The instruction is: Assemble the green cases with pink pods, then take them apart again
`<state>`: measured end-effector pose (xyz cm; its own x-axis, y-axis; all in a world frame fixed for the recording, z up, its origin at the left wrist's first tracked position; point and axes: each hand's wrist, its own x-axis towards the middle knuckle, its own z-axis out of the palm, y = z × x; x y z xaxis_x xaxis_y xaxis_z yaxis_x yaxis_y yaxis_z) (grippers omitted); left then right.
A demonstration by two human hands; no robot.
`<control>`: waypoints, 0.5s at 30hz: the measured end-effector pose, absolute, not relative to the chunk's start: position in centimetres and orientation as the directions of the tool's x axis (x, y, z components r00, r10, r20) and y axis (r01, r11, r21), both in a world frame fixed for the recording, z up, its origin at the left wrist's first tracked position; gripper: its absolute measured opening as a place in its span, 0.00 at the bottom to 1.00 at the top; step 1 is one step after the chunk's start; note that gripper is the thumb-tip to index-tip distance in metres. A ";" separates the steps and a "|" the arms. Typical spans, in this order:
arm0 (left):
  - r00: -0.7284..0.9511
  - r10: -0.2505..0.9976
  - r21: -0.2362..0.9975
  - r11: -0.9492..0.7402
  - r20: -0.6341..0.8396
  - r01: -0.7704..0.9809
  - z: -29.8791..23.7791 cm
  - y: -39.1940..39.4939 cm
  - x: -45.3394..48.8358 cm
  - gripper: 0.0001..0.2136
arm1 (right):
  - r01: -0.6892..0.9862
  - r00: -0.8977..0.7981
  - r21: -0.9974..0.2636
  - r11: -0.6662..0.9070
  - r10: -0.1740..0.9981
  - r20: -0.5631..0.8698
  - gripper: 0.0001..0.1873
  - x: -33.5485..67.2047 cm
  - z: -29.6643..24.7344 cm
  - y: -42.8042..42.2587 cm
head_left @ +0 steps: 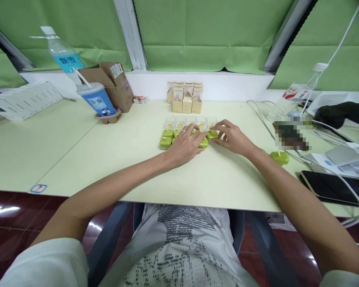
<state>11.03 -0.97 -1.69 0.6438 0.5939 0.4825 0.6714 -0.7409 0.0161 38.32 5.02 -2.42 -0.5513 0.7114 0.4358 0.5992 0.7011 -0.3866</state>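
Several small glossy green cases with pale loops on top stand packed in two rows; one green case (166, 142) is at the front left corner. Behind them is a row of clear plastic cups (191, 120) with yellow round marks inside. My left hand (185, 145) lies over the middle of the green rows, fingers stretched out, hiding several cases. At the right end, my right hand (231, 137) has its thumb and fingers bent around a green case (212, 135). Another green case (279, 158) sits alone to the right, beside my right forearm.
Small beige boxes (187, 104) stand at the back by the wall. On the left are a blue cup (98, 101), a cardboard box (115, 85) and a water bottle (64, 56). Cables, a bottle (296, 93) and a black phone (338, 187) lie right.
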 end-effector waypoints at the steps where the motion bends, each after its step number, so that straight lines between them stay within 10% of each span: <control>1: 0.647 0.586 0.001 -0.742 0.487 0.671 -1.8 -0.8 11.0 0.23 | 0.588 -0.547 -0.398 0.704 0.709 0.445 0.21 38.2 -2.5 5.0; 15: 0.649 0.583 -0.024 -0.735 0.490 0.678 -2.2 -0.8 10.7 0.20 | 0.573 -0.482 -0.494 0.654 0.757 0.442 0.28 37.8 -2.3 4.9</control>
<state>10.70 -0.85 -2.23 0.6485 0.5828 0.4897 0.6780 -0.7347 -0.0237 37.77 4.93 -2.31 -0.4819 0.7566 0.4421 0.5730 0.6537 -0.4943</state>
